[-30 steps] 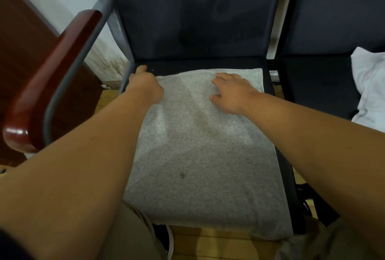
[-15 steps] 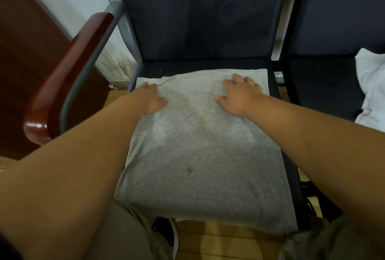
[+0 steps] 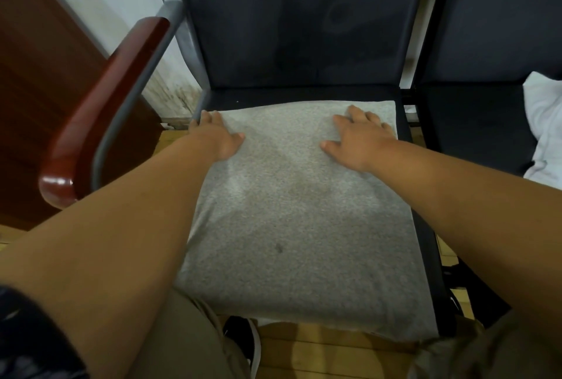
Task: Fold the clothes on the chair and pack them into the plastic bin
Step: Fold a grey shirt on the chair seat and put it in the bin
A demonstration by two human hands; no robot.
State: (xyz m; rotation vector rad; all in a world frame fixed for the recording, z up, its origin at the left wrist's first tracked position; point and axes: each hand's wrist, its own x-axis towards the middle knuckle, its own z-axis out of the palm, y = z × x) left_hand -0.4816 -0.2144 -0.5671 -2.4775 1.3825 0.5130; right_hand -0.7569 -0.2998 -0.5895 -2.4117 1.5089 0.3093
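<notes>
Now the fingers [image 3: 210, 118] of the left hand [image 3: 219, 138] and of the right hand [image 3: 357, 143] are lying straight and slightly spread, pressing flat on the far corners of the folded grey garment [image 3: 298, 220] covering the dark chair seat [image 3: 304, 94]. A white cloth [image 3: 544, 123] is lying on the neighbouring chair [image 3: 474, 126]. Both hands have been sliding outward since a moment ago, forearms reaching forward, palms down

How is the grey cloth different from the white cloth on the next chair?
The grey cloth lies flat and smooth; the white cloth is crumpled. The left hand and right hand rest on the grey cloth; nothing touches the white cloth. Both lie on dark seats.
</notes>
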